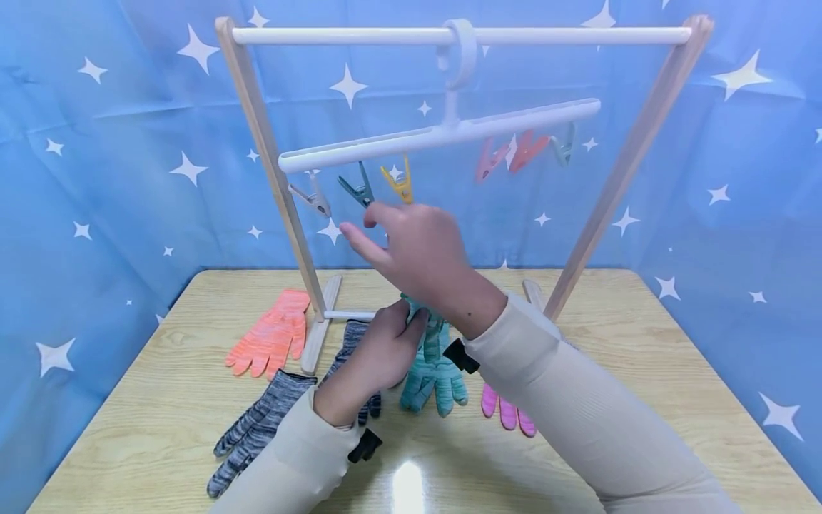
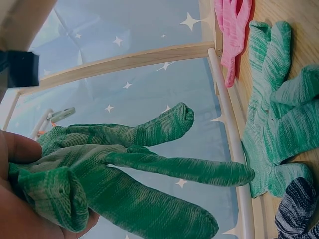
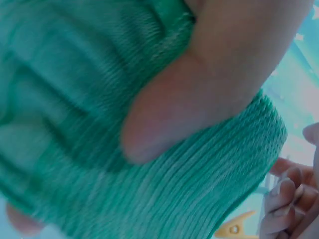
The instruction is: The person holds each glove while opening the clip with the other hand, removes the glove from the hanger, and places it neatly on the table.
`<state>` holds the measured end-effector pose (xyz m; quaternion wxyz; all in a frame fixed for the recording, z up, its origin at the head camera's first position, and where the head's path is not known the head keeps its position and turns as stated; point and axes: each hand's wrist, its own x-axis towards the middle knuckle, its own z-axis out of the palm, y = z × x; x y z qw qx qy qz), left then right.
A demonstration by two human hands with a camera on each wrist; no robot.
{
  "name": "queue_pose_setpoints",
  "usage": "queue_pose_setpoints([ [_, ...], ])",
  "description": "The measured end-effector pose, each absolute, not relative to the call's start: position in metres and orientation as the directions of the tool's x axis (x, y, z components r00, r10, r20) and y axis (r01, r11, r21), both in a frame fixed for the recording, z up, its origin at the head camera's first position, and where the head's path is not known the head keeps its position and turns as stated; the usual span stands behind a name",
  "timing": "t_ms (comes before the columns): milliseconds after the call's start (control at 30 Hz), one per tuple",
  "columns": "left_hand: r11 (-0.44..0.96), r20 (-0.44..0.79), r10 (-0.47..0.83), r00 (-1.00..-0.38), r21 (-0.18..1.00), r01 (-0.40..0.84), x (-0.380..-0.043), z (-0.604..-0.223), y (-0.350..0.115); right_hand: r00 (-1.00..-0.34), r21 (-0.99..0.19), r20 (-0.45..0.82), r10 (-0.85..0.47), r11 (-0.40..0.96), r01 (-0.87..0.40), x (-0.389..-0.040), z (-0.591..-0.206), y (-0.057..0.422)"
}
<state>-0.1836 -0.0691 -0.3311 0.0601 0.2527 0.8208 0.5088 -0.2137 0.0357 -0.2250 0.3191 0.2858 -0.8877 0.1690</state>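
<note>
My left hand (image 1: 388, 350) holds a green knit glove (image 2: 164, 214) by its cuff, the thumb pressed on the ribbing and the glove's fingers hanging free. Raised above it, my right hand (image 1: 424, 250) has thumb and index finger spread apart. Its index fingertip is close to the lower end of a dark green clothespin (image 1: 358, 187); contact cannot be made out. Beside that hang a yellow clothespin (image 1: 399, 182) and a greyish one (image 1: 312, 196), all on a white hanger (image 1: 385, 146). Another green glove (image 2: 264, 89) lies on the table below.
The hanger tilts on the white bar of a wooden rack (image 1: 257, 114). At its right hang pink, red and pale green clothespins (image 1: 564, 146). On the table (image 1: 160, 428) lie an orange glove (image 1: 272, 332), dark grey gloves (image 1: 260, 432) and a pink glove (image 1: 507, 410).
</note>
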Motion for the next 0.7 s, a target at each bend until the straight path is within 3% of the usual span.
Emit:
queue_pose_setpoints([
  [400,0.367,0.141,0.453,-0.88,0.87,0.328,-0.187,-0.331,-0.067,-0.572,-0.164,0.755,-0.32,0.753,-0.637,-0.216,-0.245,0.08],
  [700,0.366,0.11,0.457,-0.882,0.881,0.3,-0.186,-0.328,-0.068,-0.632,-0.243,0.739,-0.233,0.783,-0.573,-0.209,-0.258,0.115],
])
